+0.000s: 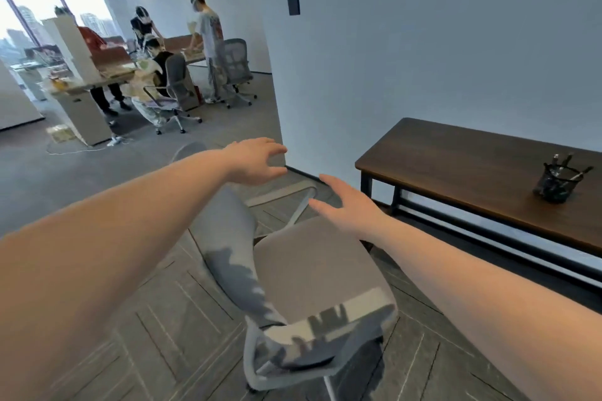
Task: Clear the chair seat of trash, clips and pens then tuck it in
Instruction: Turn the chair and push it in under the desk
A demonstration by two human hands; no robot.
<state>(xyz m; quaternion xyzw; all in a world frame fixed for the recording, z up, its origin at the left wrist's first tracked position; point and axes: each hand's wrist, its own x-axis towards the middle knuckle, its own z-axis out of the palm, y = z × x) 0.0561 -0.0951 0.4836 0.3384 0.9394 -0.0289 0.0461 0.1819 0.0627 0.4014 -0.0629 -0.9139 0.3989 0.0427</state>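
A grey office chair stands below me, its bare seat (312,267) turned toward the lower right and its backrest (224,225) at the left. An armrest (286,194) shows between my hands. My left hand (257,159) reaches out over the top of the backrest, fingers spread, holding nothing. My right hand (345,205) hovers above the far edge of the seat, open with fingers apart. I see no trash, clips or pens on the seat. A black mesh pen cup (557,182) with pens stands on the dark wooden desk (456,166) at the right.
A white wall (423,58) runs behind the desk, its corner just past my left hand. Several people work at desks with grey chairs (233,65) in the far left room. Patterned carpet (156,319) surrounds the chair.
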